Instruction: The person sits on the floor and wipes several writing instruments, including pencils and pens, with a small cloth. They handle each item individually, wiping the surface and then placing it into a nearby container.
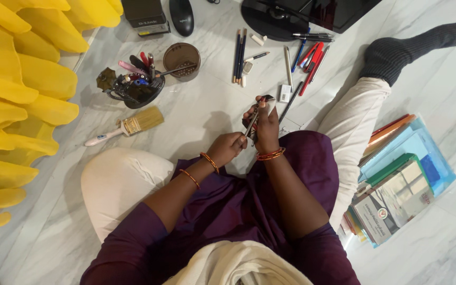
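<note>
The person sits on a white marble floor (pixel 207 111), legs spread, both hands raised together in front of the lap. The left hand (pixel 227 148) is closed around the lower end of a slim grey pencil (pixel 252 120), which rises at a slant toward the right hand (pixel 265 126). The right hand is curled around a small dark object (pixel 266 98) at the pencil's upper end; what that object is cannot be told. The two hands are touching or nearly so. Orange bangles sit on both wrists. On the floor beyond the hands lies a row of loose pens and pencils (pixel 240 54), blue, dark and red, with a small white eraser (pixel 285 93) just past the right hand. To the left stand a black mesh holder filled with pens (pixel 135 84) and a round brown cup (pixel 182 61) lying beside it. A flat paintbrush with a white handle and pale bristles (pixel 127 125) lies near the left knee. A stack of books and coloured plastic folders (pixel 402 174) rests beside the right leg. Yellow petal-shaped fabric (pixel 11 95) fills the left edge.
</note>
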